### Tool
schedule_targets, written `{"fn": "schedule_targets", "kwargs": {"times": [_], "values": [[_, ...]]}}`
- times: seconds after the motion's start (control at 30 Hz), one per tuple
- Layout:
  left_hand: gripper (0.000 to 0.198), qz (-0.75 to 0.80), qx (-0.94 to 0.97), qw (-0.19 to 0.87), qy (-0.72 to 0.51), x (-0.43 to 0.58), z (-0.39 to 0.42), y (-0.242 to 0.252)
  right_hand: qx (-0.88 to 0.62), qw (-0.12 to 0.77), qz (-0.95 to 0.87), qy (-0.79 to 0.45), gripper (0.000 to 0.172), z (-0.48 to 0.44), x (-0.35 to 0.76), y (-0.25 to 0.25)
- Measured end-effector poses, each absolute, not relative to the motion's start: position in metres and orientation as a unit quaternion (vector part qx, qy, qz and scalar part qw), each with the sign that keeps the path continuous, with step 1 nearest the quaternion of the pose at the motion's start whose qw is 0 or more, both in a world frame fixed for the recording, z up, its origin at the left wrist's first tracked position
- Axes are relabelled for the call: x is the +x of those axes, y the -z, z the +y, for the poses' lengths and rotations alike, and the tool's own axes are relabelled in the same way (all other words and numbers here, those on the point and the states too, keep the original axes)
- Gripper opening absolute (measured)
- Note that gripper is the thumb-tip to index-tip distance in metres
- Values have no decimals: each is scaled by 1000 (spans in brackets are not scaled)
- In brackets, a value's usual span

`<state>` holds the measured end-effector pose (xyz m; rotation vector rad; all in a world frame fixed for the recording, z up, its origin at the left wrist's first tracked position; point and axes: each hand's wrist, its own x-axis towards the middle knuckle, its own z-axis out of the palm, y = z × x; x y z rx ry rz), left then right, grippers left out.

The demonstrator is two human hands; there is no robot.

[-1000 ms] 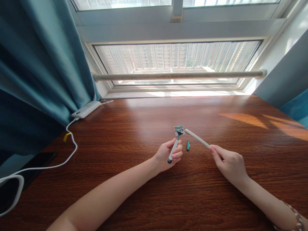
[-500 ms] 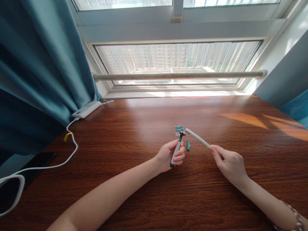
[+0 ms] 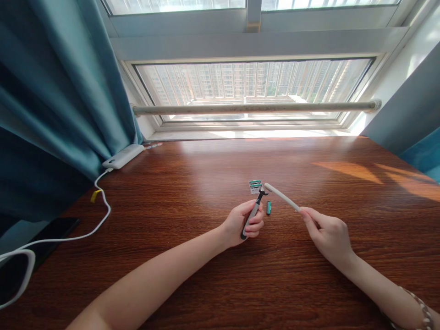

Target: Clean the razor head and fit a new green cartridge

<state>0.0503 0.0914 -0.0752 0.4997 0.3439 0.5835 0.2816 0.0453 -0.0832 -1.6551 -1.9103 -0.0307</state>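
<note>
My left hand (image 3: 244,222) is closed round the grey and black handle of a razor (image 3: 254,211), whose black head end points up and to the right. Between the thumb and fingers of my right hand (image 3: 328,233) is the end of a slim white brush, like a toothbrush (image 3: 284,198). Its bristles come close to the razor's head; whether they touch I cannot tell. Just beyond the razor lies a small clear pack (image 3: 255,184) with green and black blade cartridges. One loose green and black cartridge (image 3: 268,207) rests on the table between my hands.
The brown wooden table (image 3: 192,183) reaches to the window sill. At the left, a white device (image 3: 123,156) with a white cable (image 3: 108,215) sits by the blue curtain (image 3: 68,82). A dark flat object (image 3: 57,229) lies at the left edge. A rail (image 3: 254,108) crosses the window.
The razor has tilted slightly to the right in my left hand, its head shifting right and a little nearer to me. The brush has barely moved.
</note>
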Motion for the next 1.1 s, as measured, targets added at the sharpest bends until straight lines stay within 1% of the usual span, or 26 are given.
{"fn": "schedule_targets", "kwargs": {"times": [0.17, 0.33, 0.4, 0.5, 0.67, 0.73, 0.8, 0.87, 1.0, 1.1], "values": [[20, 167, 264, 906, -284, 51, 90, 76, -591, 325, -738, -26, 31, 44, 280, 82], [18, 167, 272, 900, -297, 51, 91, 76, -658, 262, -706, 19, 35, 44, 279, 81], [18, 168, 276, 898, -299, 51, 91, 77, -651, 277, -707, 3, 34, 44, 280, 81], [19, 170, 281, 896, -298, 51, 90, 77, -604, 328, -726, -39, 31, 43, 281, 83], [20, 169, 287, 894, -299, 51, 91, 77, -591, 339, -730, -53, 27, 44, 283, 85], [20, 171, 293, 891, -303, 51, 91, 77, -579, 358, -730, -56, 25, 44, 284, 84], [20, 177, 300, 885, -309, 52, 91, 78, -542, 373, -751, -52, 24, 44, 283, 83], [21, 186, 307, 879, -313, 53, 91, 79, -506, 366, -781, -30, 21, 45, 282, 82], [22, 195, 320, 871, -318, 54, 91, 80, -509, 363, -780, 17, 15, 45, 279, 82], [19, 198, 325, 867, -322, 54, 90, 80, -494, 369, -787, 12, 15, 45, 279, 82]]}}
